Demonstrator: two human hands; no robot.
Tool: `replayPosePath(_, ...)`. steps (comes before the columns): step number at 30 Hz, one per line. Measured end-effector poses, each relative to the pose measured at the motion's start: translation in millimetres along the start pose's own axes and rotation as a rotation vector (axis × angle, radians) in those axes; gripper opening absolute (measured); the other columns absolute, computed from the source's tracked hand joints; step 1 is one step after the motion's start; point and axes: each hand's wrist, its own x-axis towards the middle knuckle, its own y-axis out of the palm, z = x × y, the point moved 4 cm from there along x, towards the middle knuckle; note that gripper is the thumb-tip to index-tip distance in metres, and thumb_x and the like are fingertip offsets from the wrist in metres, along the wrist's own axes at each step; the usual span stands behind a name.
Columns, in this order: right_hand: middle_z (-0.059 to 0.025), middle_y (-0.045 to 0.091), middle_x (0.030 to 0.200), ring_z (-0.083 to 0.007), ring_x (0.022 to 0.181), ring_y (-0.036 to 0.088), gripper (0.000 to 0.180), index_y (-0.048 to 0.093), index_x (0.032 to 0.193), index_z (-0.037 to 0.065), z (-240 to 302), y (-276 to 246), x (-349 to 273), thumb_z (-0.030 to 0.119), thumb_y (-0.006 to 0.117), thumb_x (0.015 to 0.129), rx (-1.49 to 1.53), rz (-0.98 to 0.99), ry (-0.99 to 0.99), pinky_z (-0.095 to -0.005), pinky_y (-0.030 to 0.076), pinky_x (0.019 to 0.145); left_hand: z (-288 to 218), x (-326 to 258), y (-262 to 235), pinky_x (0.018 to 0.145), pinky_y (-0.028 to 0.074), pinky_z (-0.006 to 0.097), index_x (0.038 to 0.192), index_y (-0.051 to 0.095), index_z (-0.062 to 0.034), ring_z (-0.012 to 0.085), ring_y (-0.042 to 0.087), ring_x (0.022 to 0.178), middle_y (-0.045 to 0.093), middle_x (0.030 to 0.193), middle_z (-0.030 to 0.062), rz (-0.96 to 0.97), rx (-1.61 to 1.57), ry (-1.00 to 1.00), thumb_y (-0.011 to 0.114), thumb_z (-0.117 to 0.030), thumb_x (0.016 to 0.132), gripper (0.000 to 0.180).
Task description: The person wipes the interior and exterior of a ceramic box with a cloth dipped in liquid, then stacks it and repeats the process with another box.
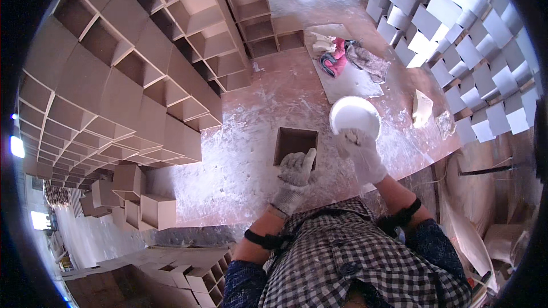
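Observation:
A small open-topped cardboard box (284, 144) stands on the white-dusted table in front of me. My left hand (297, 169), in a pale knit glove, grips its near edge, with one finger stretched along the right corner. To the right of the box is a round white bucket (354, 115) with white contents. Over the bucket's near rim is my right hand (357, 147), also gloved in white, its fingers curled and grey with dust. Anything inside those fingers is too unclear to make out.
Tall stacks of open cardboard boxes (108, 91) line the left side. More stacked grey-white boxes (434, 17) rise at the far right. Pink and grey cloths (337, 60) lie on a flat sheet (357, 88) beyond the bucket. A torn pale piece (422, 108) lies near the right edge.

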Motion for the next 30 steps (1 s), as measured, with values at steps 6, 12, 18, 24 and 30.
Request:
replayPosePath(6,0.0034,0.051,0.07,-0.0054,0.064,0.043,0.01,0.061,0.085,0.005,11,30,66,0.015,0.064,0.086,-0.411,0.14,-0.406,-0.0245,0.04,0.056,20,-13,-28,0.099,0.04,0.046,0.119,0.054,-0.0033,0.0309,0.053,0.107,0.06,0.099,0.0119,0.043,0.293,0.155,0.066,-0.026,0.076,0.05)
replayPosePath(12,-0.0008,0.055,0.068,-0.0082,0.065,0.05,0.016,0.061,0.084,0.002,1,44,38,0.018,0.062,0.086,-0.338,0.104,-0.08,-0.0275,0.043,0.057,42,-30,-4,0.099,0.04,0.045,0.111,0.058,-0.0066,0.0262,0.056,0.097,0.059,0.092,0.0092,-0.041,0.325,0.159,0.065,-0.022,0.071,0.043)
replayPosePath(18,-0.0006,0.062,0.086,-0.0082,0.075,0.054,0.015,0.067,0.095,0.002,-82,35,-16,0.012,0.062,0.084,-0.327,0.402,-0.128,-0.0268,0.044,0.059,34,-19,-11,0.097,0.041,0.045,0.108,0.059,-0.0077,0.0256,0.057,0.086,0.058,0.086,0.0075,-0.026,0.275,0.184,0.062,-0.019,0.073,0.037)
replayPosePath(24,-0.0039,0.063,0.086,-0.0104,0.073,0.056,0.015,0.065,0.095,0.002,-12,28,24,0.013,0.061,0.086,-0.178,0.17,-0.363,-0.0268,0.046,0.062,41,-28,-5,0.098,0.041,0.045,0.109,0.059,-0.007,0.0263,0.057,0.087,0.058,0.087,0.0083,-0.055,0.314,0.169,0.062,-0.019,0.074,0.037)
replayPosePath(30,-0.003,0.061,0.083,-0.0081,0.07,0.053,0.013,0.064,0.095,0.002,-24,44,55,0.011,0.058,0.089,0.039,0.268,-0.207,-0.0255,0.045,0.059,42,-24,-3,0.1,0.04,0.047,0.11,0.059,-0.0068,0.0276,0.057,0.09,0.059,0.09,0.0093,-0.043,0.266,0.16,0.063,-0.018,0.073,0.04)
